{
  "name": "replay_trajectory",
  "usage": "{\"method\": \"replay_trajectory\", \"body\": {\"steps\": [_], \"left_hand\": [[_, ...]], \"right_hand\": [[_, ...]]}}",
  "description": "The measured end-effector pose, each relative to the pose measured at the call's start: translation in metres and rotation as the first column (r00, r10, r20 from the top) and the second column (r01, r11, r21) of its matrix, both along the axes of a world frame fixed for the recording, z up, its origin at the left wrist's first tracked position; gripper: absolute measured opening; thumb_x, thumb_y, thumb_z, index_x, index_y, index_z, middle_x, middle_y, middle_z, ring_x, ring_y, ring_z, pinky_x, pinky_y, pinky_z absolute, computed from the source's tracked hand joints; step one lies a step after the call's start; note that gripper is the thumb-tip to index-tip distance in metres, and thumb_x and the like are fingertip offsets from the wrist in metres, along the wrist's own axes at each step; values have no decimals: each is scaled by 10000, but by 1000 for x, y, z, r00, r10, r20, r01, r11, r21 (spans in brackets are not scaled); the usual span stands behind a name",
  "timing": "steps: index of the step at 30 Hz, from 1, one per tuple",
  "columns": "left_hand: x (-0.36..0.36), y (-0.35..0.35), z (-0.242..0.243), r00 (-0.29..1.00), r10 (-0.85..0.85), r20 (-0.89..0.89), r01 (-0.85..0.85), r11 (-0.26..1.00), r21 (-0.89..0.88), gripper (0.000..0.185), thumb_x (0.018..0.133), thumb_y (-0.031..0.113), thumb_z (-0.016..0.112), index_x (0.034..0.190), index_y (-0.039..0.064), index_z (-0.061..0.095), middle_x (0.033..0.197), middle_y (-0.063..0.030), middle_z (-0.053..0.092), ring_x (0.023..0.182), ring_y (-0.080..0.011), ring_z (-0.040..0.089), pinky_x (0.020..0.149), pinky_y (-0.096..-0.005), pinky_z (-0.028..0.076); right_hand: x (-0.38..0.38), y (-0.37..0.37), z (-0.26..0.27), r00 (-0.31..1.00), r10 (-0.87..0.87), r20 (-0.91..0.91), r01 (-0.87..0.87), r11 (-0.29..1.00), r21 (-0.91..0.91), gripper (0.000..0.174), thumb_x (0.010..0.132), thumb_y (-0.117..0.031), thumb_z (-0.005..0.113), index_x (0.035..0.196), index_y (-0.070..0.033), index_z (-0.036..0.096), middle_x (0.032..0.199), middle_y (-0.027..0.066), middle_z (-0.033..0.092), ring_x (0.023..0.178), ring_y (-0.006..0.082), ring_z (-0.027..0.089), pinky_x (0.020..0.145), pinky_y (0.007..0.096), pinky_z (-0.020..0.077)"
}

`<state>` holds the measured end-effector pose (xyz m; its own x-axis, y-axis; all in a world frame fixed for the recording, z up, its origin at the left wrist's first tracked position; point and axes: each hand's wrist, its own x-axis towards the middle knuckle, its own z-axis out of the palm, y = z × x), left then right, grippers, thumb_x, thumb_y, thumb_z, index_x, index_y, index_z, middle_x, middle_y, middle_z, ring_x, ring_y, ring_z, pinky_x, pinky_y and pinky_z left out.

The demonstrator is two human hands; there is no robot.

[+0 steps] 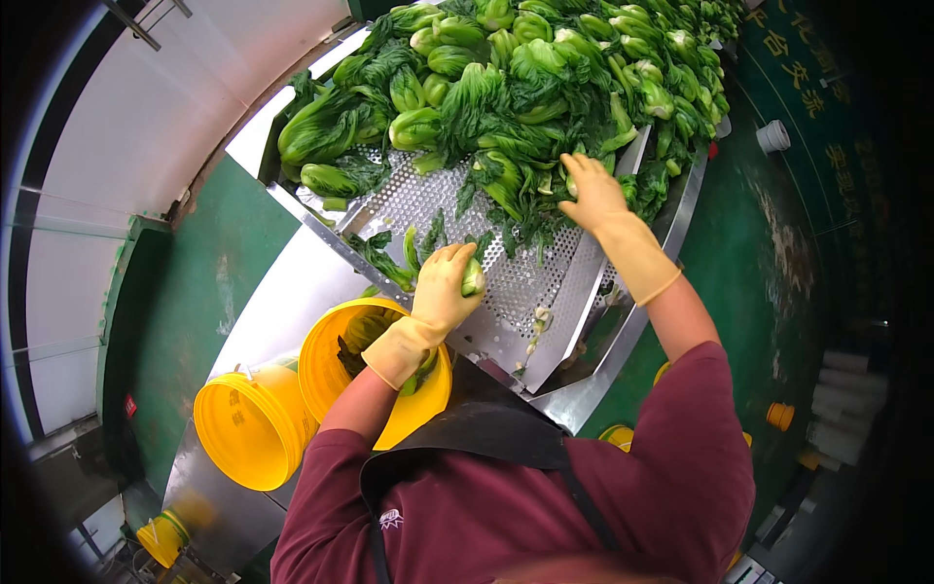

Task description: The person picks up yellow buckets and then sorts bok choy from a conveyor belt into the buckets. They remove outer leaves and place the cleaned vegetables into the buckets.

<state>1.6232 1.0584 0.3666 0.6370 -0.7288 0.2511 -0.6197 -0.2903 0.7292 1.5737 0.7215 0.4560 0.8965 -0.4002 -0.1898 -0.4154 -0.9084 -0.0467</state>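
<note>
My left hand (444, 283), in a pale yellow rubber glove, is closed around a small head of leafy mustard greens (473, 279). Its pale cut stem end faces right, above the perforated metal tray (522, 274). My right hand (597, 191), gloved the same way, reaches to the near edge of a large heap of mustard greens (481, 102). Between its thumb and fingers shows the pale green base of another head (571, 185), mostly covered by the glove. Loose leaves (387, 263) and small trimmed bits (538, 326) lie on the tray.
Below my left forearm stands a yellow bucket (314, 365) holding dark greens. Another yellow bucket (244, 431) is beside it at left. A raised metal rim (678, 226) borders the tray on the right. The floor (211, 241) is green.
</note>
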Motion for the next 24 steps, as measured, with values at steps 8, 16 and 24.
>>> {"method": "replay_trajectory", "body": {"steps": [8,16,24], "left_hand": [[-7,14,5,999,33,37,-31,998,-48,818,708,119,905,1464,62,599,1436,-208,638,1344,-424,607,1172,-503,483],[-2,54,23,930,127,-344,-184,973,-138,834,779,79,865,1550,80,548,1444,-152,650,1374,-323,613,1197,-412,456],[10,72,120,926,-58,-374,-127,884,-450,911,787,59,825,1633,60,487,1572,-188,591,1487,-302,557,1251,-403,419]], "right_hand": [[38,-54,-61,950,-176,-257,128,973,-193,991,833,-115,847,1682,-271,361,1742,139,343,1486,427,525,1095,541,578],[26,-100,30,936,-347,55,223,707,671,1059,816,-255,846,1742,-160,342,1326,175,719,1170,256,682,996,384,549],[-6,61,172,995,92,37,-91,695,713,896,924,-391,792,1720,-220,419,1474,79,657,1278,200,645,1073,362,514]]}}
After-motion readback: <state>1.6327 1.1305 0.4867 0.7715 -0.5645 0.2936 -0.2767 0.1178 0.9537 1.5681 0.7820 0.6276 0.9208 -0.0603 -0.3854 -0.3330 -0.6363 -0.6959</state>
